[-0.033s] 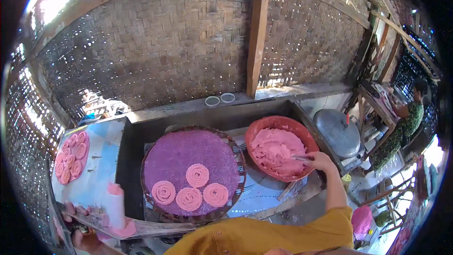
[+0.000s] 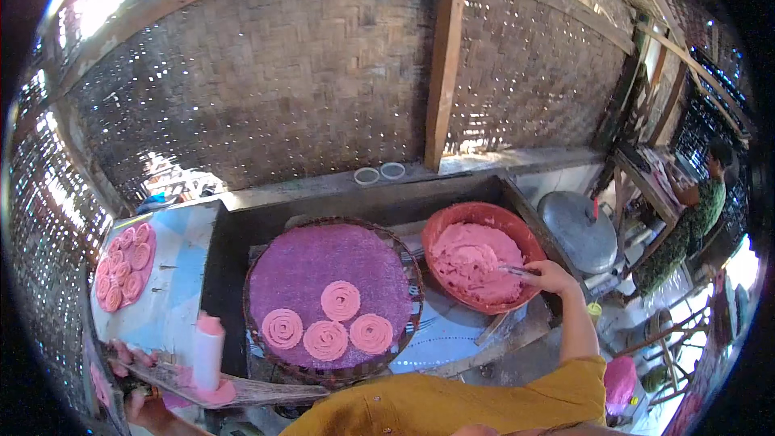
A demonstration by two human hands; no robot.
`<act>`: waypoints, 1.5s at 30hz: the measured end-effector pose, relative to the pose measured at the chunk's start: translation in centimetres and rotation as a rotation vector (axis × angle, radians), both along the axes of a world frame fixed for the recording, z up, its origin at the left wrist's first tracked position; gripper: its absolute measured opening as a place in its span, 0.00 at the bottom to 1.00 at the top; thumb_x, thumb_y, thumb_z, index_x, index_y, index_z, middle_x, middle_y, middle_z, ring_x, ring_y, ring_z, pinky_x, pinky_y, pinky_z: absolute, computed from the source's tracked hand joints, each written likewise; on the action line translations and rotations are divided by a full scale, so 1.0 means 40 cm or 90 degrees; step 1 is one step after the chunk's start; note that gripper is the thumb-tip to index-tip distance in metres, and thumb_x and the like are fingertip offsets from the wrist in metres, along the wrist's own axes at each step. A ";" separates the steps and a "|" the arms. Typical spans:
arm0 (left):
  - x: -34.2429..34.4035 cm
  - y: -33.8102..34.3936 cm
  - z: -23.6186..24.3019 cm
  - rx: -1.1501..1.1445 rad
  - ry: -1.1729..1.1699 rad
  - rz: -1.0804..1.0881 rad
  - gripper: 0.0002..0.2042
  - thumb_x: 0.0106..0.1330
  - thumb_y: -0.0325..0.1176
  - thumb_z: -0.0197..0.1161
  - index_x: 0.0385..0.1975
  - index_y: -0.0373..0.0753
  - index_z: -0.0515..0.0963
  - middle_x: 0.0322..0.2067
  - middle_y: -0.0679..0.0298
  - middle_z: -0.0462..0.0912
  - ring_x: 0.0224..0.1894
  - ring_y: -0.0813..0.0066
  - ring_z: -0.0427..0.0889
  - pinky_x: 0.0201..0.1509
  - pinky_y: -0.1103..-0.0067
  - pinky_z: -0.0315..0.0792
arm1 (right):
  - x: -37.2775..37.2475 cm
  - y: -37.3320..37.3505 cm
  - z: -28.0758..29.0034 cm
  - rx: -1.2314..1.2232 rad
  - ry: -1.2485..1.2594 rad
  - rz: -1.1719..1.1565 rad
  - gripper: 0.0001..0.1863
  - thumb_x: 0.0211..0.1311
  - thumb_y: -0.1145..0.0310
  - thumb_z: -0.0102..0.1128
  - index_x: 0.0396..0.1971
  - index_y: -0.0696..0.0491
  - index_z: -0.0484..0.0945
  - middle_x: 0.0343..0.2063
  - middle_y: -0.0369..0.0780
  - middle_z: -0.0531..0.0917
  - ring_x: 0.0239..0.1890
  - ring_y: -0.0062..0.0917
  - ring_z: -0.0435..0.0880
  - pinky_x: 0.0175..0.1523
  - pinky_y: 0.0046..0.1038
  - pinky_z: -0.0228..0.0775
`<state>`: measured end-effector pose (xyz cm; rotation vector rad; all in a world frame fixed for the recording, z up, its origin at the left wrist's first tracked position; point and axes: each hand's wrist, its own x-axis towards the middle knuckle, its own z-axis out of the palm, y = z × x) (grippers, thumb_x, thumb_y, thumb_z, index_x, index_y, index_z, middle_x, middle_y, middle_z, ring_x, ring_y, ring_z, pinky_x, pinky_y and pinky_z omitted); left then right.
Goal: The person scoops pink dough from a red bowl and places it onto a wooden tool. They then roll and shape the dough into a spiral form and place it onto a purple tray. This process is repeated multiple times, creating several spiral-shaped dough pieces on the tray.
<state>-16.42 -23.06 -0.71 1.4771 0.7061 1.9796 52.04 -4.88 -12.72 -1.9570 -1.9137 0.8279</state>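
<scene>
In the head view my right hand (image 2: 547, 278) is closed on a metal utensil (image 2: 514, 270), dipped in pink paste inside a red bowl (image 2: 436, 262). At lower left, my left hand (image 2: 147, 408) is partly hidden beside the front ledge; what it touches is unclear. A white cylinder with a pink top (image 2: 208, 351) stands near it amid pink paste. In the middle, a round woven tray (image 2: 413, 266) bears a purple mesh sheet (image 2: 315, 258) with several pink spiral shapes (image 2: 341, 300).
A pale board (image 2: 173, 258) at left carries clustered pink spirals (image 2: 121, 270). Two small rings (image 2: 366, 175) lie on the back ledge. A lidded metal pot (image 2: 577, 230) sits right of the bowl. At far right, another person (image 2: 702, 210) stands at a wooden bench (image 2: 642, 182).
The white cylinder appears slightly farther right. The view has shifted a little; my right hand remains at the bowl with the utensil.
</scene>
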 end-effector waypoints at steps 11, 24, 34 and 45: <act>0.233 0.146 0.019 -0.193 0.704 0.092 0.27 0.36 0.38 0.71 0.38 0.34 0.72 0.33 0.57 0.77 0.37 0.68 0.77 0.43 0.76 0.70 | -0.614 -0.049 0.114 -0.143 0.550 0.424 0.28 0.56 0.50 0.54 0.48 0.58 0.71 0.22 0.29 0.67 0.26 0.12 0.60 0.30 0.18 0.57; 0.207 0.083 0.004 -0.293 0.894 0.208 0.16 0.47 0.46 0.57 0.31 0.40 0.77 0.34 0.56 0.77 0.40 0.60 0.75 0.44 0.70 0.71 | -0.884 -0.142 0.538 0.707 -0.314 0.727 0.23 0.48 0.52 0.56 0.44 0.46 0.75 0.20 0.36 0.74 0.25 0.26 0.75 0.29 0.28 0.63; 0.118 0.149 -0.063 -0.374 0.734 0.113 0.22 0.47 0.45 0.59 0.38 0.36 0.73 0.35 0.48 0.77 0.39 0.50 0.76 0.41 0.65 0.69 | -0.942 -0.199 0.444 1.154 -0.388 0.716 0.16 0.44 0.65 0.55 0.37 0.51 0.75 0.18 0.29 0.67 0.20 0.15 0.67 0.23 0.20 0.51; 0.083 0.147 -0.031 -0.421 0.713 0.187 0.23 0.48 0.49 0.58 0.40 0.40 0.73 0.35 0.50 0.77 0.41 0.52 0.75 0.43 0.65 0.69 | -0.860 -0.155 0.542 1.035 -0.133 0.575 0.18 0.32 0.61 0.65 0.30 0.45 0.77 0.15 0.29 0.66 0.16 0.19 0.66 0.21 0.24 0.52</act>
